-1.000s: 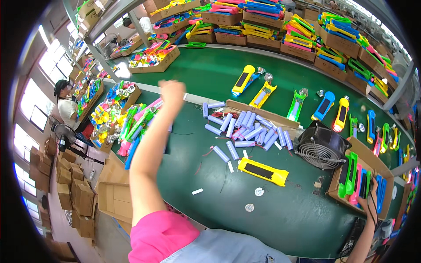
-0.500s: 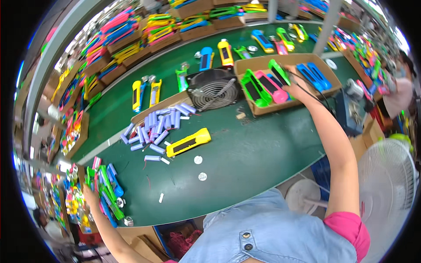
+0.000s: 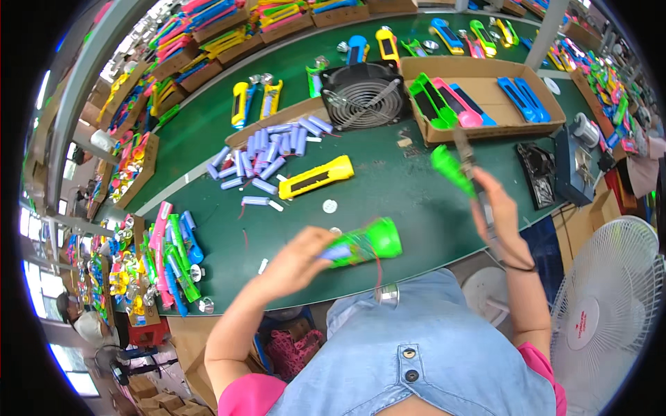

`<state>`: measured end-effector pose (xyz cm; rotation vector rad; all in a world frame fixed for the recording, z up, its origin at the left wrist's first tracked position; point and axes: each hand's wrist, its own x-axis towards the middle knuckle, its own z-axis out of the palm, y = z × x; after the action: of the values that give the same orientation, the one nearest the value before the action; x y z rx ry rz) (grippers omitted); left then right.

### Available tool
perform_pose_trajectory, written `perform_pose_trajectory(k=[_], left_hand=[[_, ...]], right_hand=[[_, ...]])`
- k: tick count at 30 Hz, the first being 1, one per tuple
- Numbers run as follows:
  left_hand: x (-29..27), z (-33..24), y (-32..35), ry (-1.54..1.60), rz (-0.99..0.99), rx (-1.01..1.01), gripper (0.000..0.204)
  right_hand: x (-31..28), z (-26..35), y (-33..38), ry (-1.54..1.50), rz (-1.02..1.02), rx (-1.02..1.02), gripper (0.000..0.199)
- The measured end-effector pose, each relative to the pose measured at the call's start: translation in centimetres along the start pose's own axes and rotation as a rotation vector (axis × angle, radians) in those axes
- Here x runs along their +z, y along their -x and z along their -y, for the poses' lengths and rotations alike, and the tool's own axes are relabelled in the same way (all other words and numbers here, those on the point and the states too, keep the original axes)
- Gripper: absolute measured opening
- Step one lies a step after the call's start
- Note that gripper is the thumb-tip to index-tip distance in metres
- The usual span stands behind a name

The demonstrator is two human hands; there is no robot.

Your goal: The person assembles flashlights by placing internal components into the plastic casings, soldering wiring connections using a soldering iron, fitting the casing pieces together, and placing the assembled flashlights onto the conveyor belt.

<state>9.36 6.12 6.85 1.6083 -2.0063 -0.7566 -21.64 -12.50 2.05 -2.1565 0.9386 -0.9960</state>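
My left hand [image 3: 300, 258] holds a green flashlight body [image 3: 365, 244] with thin wires and a purple cell at its open end, just above the near table edge. My right hand [image 3: 494, 208] grips a flat green flashlight shell [image 3: 451, 168] together with a slim dark tool [image 3: 463, 147]. On the green table [image 3: 388, 201] between them lie a yellow flashlight shell [image 3: 316, 177] and small round discs [image 3: 330, 206]. A heap of purple battery cells [image 3: 267, 151] sits beyond the yellow shell.
A black fan [image 3: 363, 95] lies flat at the table's middle. A cardboard tray [image 3: 485, 69] holds green, pink and blue shells. Coloured shells [image 3: 173, 246] are stacked at left. Boxes of parts line the far belt. A white floor fan [image 3: 607, 312] stands at right. Another person [image 3: 80, 322] sits far left.
Both hands have come back toward my body. The left one brought a green flashlight body from the stack at left, and the right one brought a green shell from the cardboard tray.
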Motion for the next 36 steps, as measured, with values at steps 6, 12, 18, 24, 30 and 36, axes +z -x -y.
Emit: perform_pose_trajectory(k=[6, 12, 18, 24, 30, 36], left_hand=[[5.2, 0.0, -2.0, -0.417, -0.053, 0.039, 0.042], [5.2, -3.5, -3.3, -0.316, -0.157, -0.146, 0.042], [10.2, -3.0, -8.5, 0.019, -0.204, -0.037, 0.032], [11.8, -2.1, -8.4, 0.245, -0.294, 0.012, 0.019], [10.1, -2.1, -6.8, 1.006, -0.589, -0.233, 0.008], [10.4, 0.6, -4.7, 0.249, -0.688, -0.186, 0.009]], right_hand=[[-0.4, -2.1, 0.5, 0.634, 0.055, -0.181, 0.047], [-2.0, -4.1, -4.3, 0.48, -0.273, -0.353, 0.056], [-2.5, -8.4, -16.7, 0.721, -0.087, 0.047, 0.067], [-1.3, -7.9, -19.5, 0.934, 0.139, 0.148, 0.053], [-2.3, -12.0, -19.5, 0.514, 0.238, 0.332, 0.061], [-2.9, -12.2, -18.7, -0.051, 0.149, 0.348, 0.062]])
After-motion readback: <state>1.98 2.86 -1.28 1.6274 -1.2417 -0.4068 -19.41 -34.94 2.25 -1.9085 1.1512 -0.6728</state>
